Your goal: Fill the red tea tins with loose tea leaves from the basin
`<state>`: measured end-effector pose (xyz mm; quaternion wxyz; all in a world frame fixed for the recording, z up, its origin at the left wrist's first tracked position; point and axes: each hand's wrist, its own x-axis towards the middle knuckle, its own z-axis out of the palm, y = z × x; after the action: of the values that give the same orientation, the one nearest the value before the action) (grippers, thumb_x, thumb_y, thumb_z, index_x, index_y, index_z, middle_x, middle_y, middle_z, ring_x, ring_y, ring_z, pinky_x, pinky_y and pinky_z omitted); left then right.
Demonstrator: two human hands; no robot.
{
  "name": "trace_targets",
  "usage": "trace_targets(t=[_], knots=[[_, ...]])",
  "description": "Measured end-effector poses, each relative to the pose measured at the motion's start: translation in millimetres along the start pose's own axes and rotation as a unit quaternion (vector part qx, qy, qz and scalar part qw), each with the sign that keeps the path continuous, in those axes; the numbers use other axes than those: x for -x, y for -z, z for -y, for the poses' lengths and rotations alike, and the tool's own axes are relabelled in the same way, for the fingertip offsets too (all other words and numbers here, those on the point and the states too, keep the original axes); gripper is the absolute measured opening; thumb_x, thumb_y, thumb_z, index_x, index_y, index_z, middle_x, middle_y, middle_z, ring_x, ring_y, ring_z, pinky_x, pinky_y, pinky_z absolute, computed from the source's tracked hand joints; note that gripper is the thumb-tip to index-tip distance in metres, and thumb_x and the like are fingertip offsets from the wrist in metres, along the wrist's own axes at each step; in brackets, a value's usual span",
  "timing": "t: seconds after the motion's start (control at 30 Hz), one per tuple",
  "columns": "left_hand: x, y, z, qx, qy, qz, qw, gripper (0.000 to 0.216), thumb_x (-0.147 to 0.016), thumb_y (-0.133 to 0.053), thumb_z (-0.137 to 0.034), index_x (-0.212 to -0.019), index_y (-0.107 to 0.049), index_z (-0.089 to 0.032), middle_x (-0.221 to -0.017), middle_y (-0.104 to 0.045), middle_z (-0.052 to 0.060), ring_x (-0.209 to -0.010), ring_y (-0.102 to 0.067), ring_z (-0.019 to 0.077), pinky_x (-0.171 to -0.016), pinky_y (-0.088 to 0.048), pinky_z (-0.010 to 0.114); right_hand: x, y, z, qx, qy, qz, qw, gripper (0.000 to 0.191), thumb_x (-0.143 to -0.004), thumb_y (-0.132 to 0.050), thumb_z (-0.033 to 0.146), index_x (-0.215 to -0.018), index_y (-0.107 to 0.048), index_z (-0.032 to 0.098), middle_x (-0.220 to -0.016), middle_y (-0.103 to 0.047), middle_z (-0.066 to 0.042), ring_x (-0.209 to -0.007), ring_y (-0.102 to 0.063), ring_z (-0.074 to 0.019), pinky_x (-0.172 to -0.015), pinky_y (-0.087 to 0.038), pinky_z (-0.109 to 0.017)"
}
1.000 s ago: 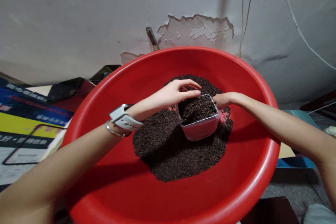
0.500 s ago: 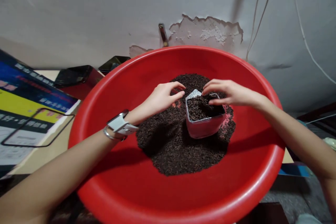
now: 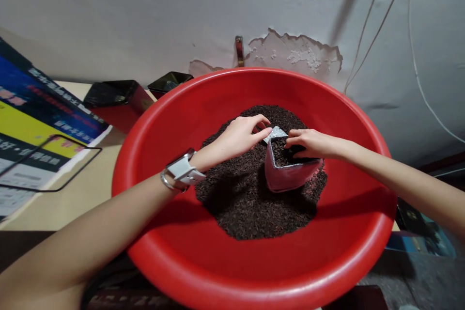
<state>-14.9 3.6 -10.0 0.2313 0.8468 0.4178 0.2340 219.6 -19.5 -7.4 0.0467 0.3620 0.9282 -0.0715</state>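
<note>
A pink-red bag (image 3: 290,177) with a silvery lining stands open on a heap of dark, dry, tea-like leaves (image 3: 250,208) inside a large red basin (image 3: 174,256). More of the same leaves fill the bag. My right hand (image 3: 314,144) reaches over its right rim, thumb and fingers apart, the tips down at the leaves and partly hidden. Beside the bag's back left corner is my left hand (image 3: 243,134), its fingers curved and apart, the thumb tip at the silvery flap (image 3: 276,133); whether it grips the flap is unclear. A pale-strapped watch is on my left wrist.
Left of the basin, a printed box or sheet (image 3: 39,140) and a thin black wire frame (image 3: 82,169) lie on a pale tabletop (image 3: 90,208). Dark red tins (image 3: 119,104) stand behind it. A peeling wall (image 3: 145,19) with hanging cords (image 3: 374,24) rises behind.
My right hand has lowered its fingers into the bag's mouth. My left hand has come closer to the silvery flap. The view has shifted slightly.
</note>
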Motion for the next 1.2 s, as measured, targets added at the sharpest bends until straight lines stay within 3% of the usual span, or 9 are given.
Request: trace_targets(t=[0.23, 0.43, 0.57, 0.67, 0.77, 0.87, 0.97, 1.1, 1.2], knots=[[-5.5, -4.8, 9.5, -0.060, 0.001, 0.016, 0.998, 0.031, -0.087, -0.045, -0.031, -0.106, -0.066, -0.018, -0.090, -0.072, 0.004, -0.080, -0.066, 0.0175, -0.080, -0.049, 0.029, -4.7, -6.7, 0.9, 0.006, -0.028, 0.008, 1.000, 0.022, -0.081, -0.066, 0.017, -0.103, -0.066, 0.015, -0.102, -0.057, -0.009, -0.088, -0.058, -0.0176, -0.076, -0.043, -0.029], [-17.5, -37.7, 64.6, -0.140, 0.058, 0.063, 0.986, 0.038, -0.087, -0.041, -0.028, -0.113, -0.063, -0.013, -0.107, -0.069, 0.012, -0.102, -0.062, 0.0249, -0.094, -0.045, 0.037, -6.2, 5.9, 4.8, -0.032, -0.048, 0.024, 0.998, 0.025, -0.081, -0.066, 0.022, -0.105, -0.068, 0.018, -0.104, -0.063, -0.009, -0.087, -0.060, -0.0179, -0.077, -0.043, -0.028], [-7.2, -68.9, 100.0, -0.128, 0.090, 0.204, 0.966, 0.079, -0.075, -0.061, -0.052, -0.143, -0.040, -0.016, -0.150, -0.036, 0.018, -0.138, -0.031, 0.0367, -0.110, -0.029, 0.049, 6.1, 18.5, -5.2, -0.113, -0.070, -0.098, 0.986, 0.024, -0.089, -0.054, 0.030, -0.103, -0.067, 0.015, -0.096, -0.067, -0.008, -0.084, -0.061, -0.0158, -0.078, -0.044, -0.025], [11.8, -89.6, 104.4, -0.060, 0.133, 0.350, 0.925, 0.118, -0.058, -0.070, -0.066, -0.153, -0.015, -0.024, -0.159, -0.009, 0.017, -0.145, -0.006, 0.0430, -0.111, -0.020, 0.059, 15.4, 22.2, -17.3, -0.118, -0.127, -0.180, 0.968, 0.024, -0.089, -0.049, 0.028, -0.097, -0.068, 0.014, -0.091, -0.069, -0.007, -0.079, -0.060, -0.0149, -0.075, -0.044, -0.024], [29.3, -108.7, 98.2, -0.065, 0.137, 0.369, 0.917, 0.138, -0.045, -0.078, -0.064, -0.153, -0.004, -0.021, -0.159, 0.004, 0.021, -0.144, 0.005, 0.0456, -0.108, -0.014, 0.068, 19.1, 21.2, -27.7, -0.107, -0.156, -0.195, 0.962, 0.025, -0.087, -0.048, 0.028, -0.094, -0.068, 0.014, -0.086, -0.069, -0.006, -0.076, -0.059, -0.0150, -0.074, -0.044, -0.025], [37.2, -123.0, 94.4, -0.089, 0.121, 0.293, 0.944, 0.134, -0.042, -0.082, -0.059, -0.150, -0.015, -0.017, -0.156, -0.014, 0.024, -0.143, -0.010, 0.0456, -0.107, -0.021, 0.067, 18.2, 19.5, -31.5, -0.122, -0.158, -0.205, 0.958, 0.027, -0.086, -0.049, 0.029, -0.094, -0.069, 0.013, -0.084, -0.069, -0.006, -0.075, -0.059, -0.0150, -0.073, -0.043, -0.025], [37.2, -130.3, 93.4, -0.083, 0.107, 0.253, 0.958, 0.113, -0.046, -0.083, -0.051, -0.141, -0.034, -0.012, -0.143, -0.039, 0.023, -0.134, -0.035, 0.0405, -0.107, -0.034, 0.051, 16.2, 18.5, -29.9, -0.144, -0.152, -0.200, 0.957, 0.026, -0.085, -0.050, 0.029, -0.094, -0.069, 0.013, -0.081, -0.069, -0.006, -0.072, -0.059, -0.0138, -0.072, -0.042, -0.024], [30.6, -125.7, 86.1, -0.066, 0.120, 0.280, 0.950, 0.095, -0.055, -0.079, -0.031, -0.139, -0.038, -0.012, -0.136, -0.051, 0.017, -0.124, -0.050, 0.0325, -0.102, -0.042, 0.037, 15.2, 16.6, -29.6, -0.149, -0.130, -0.204, 0.959, 0.023, -0.084, -0.051, 0.027, -0.089, -0.069, 0.013, -0.077, -0.068, -0.005, -0.069, -0.058, -0.0125, -0.069, -0.041, -0.024], [15.5, -100.4, 73.6, -0.104, 0.143, 0.300, 0.938, 0.079, -0.061, -0.072, -0.023, -0.135, -0.046, -0.017, -0.120, -0.064, 0.011, -0.109, -0.060, 0.0303, -0.091, -0.048, 0.035, 17.0, 16.2, -33.0, -0.154, -0.118, -0.234, 0.953, 0.022, -0.084, -0.052, 0.028, -0.086, -0.068, 0.013, -0.072, -0.066, -0.003, -0.065, -0.056, -0.0119, -0.066, -0.040, -0.024]])
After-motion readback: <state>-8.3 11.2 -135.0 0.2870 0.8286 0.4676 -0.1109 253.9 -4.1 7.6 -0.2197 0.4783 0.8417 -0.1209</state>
